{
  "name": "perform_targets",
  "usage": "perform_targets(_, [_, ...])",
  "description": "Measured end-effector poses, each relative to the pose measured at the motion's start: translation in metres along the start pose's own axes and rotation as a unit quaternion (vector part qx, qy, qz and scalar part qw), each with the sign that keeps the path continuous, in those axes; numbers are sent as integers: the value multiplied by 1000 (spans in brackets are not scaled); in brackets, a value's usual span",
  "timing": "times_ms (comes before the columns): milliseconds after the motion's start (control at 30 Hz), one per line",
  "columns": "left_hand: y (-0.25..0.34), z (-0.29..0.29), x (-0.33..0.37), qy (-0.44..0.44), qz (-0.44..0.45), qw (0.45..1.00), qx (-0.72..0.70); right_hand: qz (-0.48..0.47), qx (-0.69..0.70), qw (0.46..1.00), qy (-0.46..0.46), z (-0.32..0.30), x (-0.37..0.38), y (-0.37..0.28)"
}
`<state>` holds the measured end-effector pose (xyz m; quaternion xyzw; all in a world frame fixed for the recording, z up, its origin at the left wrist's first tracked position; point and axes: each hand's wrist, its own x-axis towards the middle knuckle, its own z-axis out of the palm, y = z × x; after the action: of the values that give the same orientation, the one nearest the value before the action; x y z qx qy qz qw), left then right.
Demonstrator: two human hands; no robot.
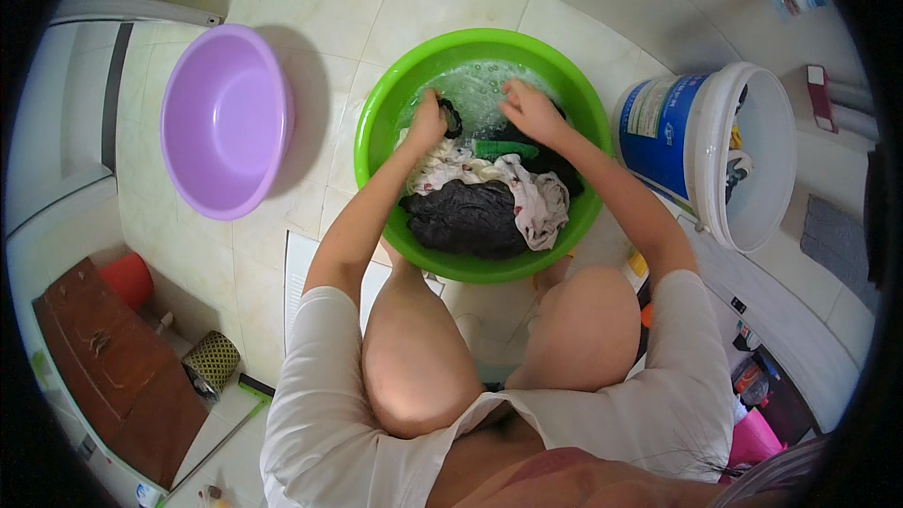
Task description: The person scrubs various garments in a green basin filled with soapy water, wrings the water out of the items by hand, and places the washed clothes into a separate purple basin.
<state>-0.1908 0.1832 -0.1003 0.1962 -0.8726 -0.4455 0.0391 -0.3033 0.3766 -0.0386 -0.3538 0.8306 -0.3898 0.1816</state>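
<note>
So there's a green plastic basin [374, 122] sitting on the tiled floor [442, 0], right in front of the person's bare knees, full of soapy water and a pile of laundry. The left hand [428, 122] is curled tight around a small dark garment [451, 118] at the far left side of the basin, just above the suds. The right hand [529, 108] is over the far right side, fingers bent down onto a dark cloth with a green piece [503, 148] just beside it; can't really tell if it's gripping or just pressing. Nearer the knees lies a white patterned cloth [541, 202] and a big black garment [466, 218]. An empty purple basin [221, 122] sits well to the left, and a white bucket [743, 155] with a blue label is just beside the green one on the right.
</note>
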Motion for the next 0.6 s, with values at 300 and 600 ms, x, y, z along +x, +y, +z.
perform_targets(300, [10, 31, 9, 27, -337, 840, -424, 98, 88, 968, -212, 78, 35, 40])
perform_targets(600, [19, 23, 14, 27, -446, 777, -443, 79, 130, 988, 19, 101, 29, -10])
